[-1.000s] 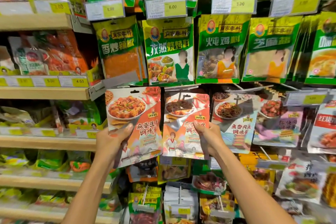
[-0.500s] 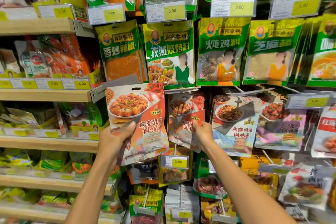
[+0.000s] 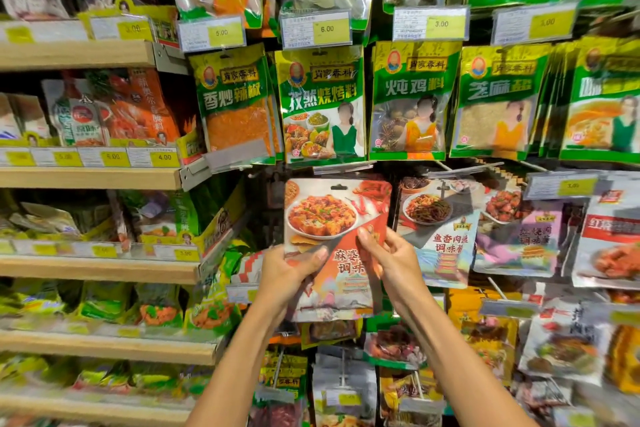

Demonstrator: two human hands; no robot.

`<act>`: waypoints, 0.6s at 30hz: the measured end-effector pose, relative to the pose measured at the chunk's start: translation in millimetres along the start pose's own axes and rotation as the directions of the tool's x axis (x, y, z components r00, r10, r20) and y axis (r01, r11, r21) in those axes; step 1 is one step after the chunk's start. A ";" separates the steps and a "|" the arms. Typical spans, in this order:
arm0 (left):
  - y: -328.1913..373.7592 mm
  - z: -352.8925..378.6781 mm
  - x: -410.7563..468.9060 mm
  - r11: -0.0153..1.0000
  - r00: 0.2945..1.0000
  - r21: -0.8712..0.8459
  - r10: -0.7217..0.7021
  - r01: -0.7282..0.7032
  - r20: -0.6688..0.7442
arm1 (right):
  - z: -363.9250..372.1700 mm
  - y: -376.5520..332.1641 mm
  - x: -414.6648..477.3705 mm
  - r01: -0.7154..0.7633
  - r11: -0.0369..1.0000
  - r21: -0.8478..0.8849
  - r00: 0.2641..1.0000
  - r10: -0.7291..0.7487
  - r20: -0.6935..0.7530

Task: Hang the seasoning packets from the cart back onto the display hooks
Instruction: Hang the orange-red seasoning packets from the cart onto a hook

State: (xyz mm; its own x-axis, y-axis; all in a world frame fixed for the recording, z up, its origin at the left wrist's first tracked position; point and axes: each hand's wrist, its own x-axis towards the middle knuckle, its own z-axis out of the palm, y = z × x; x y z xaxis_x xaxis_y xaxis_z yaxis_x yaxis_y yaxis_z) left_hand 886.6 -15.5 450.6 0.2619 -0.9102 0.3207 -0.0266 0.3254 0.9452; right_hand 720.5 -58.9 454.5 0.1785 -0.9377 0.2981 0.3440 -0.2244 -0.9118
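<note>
Both hands hold 1 seasoning packet (image 3: 322,215) up high, just under the row of green packets (image 3: 323,104). The left hand (image 3: 289,276) grips its left edge, thumb on the front. The right hand (image 3: 393,258) pinches it near the middle, thumb on the front too. The packet is red and white with a plate of food on it. Its top hole (image 3: 338,187) shows, but I cannot tell if it hangs on anything. Another packet (image 3: 440,239) hangs just beside it on the right.

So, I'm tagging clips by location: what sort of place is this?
Most likely a grocery store's seasoning aisle: green spice packets hang in rows, yellow price tags sit above them, and wooden shelves hold packaged food.
</note>
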 end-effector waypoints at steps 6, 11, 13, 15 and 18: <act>12.4 1.7 10.9 0.910 0.988 0.388 0.122 -0.149 0.094 | -22.5 23.6 10.8 -0.151 0.985 0.089 0.969 0.165 -0.185; 95.3 -13.0 64.0 0.589 0.775 0.744 0.612 -0.315 -0.157 | -28.2 30.5 33.0 -0.135 0.990 0.051 0.954 0.144 -0.262; 130.3 -4.2 88.1 0.433 0.621 0.809 0.776 -0.398 -0.110 | -26.4 30.7 43.2 -0.128 0.991 0.038 0.956 0.133 -0.262; 155.7 6.8 111.8 0.253 0.506 0.872 0.862 -0.420 -0.006 | -24.0 31.6 52.0 -0.123 0.992 0.029 0.959 0.126 -0.253; 177.3 18.0 144.5 0.030 0.455 0.926 0.876 -0.377 0.157 | -23.4 33.9 60.1 -0.117 0.993 0.013 0.961 0.117 -0.250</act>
State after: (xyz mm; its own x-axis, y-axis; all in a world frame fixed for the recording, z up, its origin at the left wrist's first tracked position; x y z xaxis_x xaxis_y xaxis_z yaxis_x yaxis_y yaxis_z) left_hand 902.3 -93.9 665.7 -0.0557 -0.1697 0.9839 -0.9926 0.1156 -0.0363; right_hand 721.2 -129.1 434.9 -0.0185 -0.9938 0.1093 0.3327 -0.1092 -0.9367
